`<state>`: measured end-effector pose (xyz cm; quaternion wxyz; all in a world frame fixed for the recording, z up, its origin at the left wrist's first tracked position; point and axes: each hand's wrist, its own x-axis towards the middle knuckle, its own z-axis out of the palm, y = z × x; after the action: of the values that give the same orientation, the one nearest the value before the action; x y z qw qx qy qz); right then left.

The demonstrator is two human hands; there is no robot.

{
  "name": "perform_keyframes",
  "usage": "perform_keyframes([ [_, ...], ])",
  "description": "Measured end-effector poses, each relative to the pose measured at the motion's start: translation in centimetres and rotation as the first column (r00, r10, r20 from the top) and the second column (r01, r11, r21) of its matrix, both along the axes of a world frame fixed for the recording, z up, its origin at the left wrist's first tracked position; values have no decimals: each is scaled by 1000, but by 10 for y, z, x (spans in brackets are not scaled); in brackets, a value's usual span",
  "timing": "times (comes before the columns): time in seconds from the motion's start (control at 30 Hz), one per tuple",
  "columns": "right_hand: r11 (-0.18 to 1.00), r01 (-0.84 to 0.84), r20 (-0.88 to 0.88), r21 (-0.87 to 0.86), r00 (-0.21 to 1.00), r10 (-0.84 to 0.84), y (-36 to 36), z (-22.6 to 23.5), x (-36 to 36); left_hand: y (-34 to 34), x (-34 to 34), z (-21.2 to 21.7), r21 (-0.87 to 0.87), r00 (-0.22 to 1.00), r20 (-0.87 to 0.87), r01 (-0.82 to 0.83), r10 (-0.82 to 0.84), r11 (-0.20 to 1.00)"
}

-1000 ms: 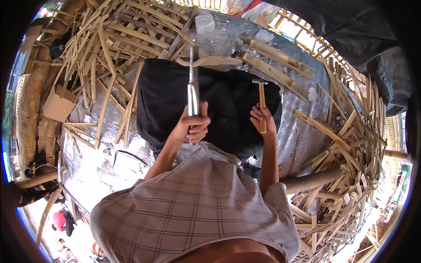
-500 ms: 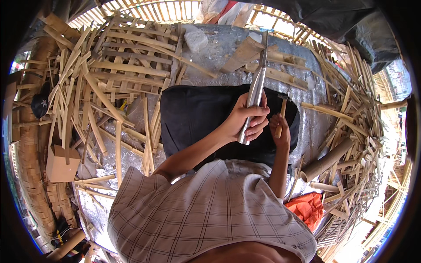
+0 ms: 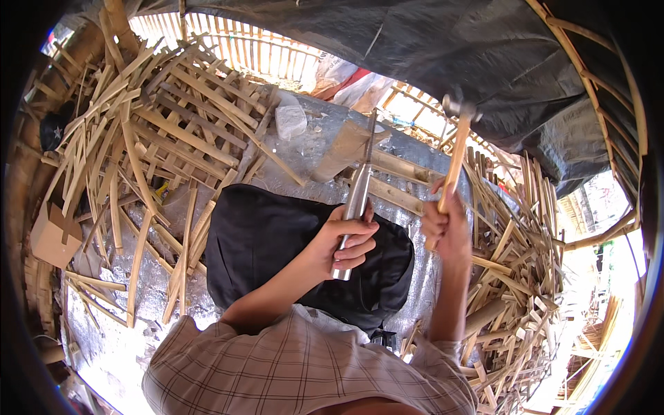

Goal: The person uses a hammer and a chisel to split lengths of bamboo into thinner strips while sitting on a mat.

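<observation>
As the head view shows, the left hand is closed firmly around a silver metal tool, its fingers wrapped over the thick shank. The tool stands tilted, narrow blade pointing away from the wearer, butt end protruding below the fist. It is held over the black cloth near the wearer's lap; whether the blade touches the curved bamboo piece behind it, I cannot tell. The right hand is likewise closed, gripping the wooden handle of a hammer low down, with the head raised, slightly blurred, and apart from the metal tool.

Containers: one brown cardboard box sits at far left, beside the heaped bamboo strips. Its contents cannot be made out from here.
</observation>
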<state>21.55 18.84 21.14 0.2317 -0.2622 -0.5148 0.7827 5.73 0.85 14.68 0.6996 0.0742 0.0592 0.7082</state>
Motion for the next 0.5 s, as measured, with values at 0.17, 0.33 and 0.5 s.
perform_keyframes([
  [0.17,383,29,90,923,953,-289,19,49,-18,5,0,4,-27,1000,-4,-3,3,1000],
  [0.33,224,-370,426,902,850,-310,27,73,-16,6,-5,10,-22,999,28,-21,21,1000],
  [0.5,423,-51,182,905,944,-276,24,89,-27,3,-14,11,-13,999,25,-40,41,999],
])
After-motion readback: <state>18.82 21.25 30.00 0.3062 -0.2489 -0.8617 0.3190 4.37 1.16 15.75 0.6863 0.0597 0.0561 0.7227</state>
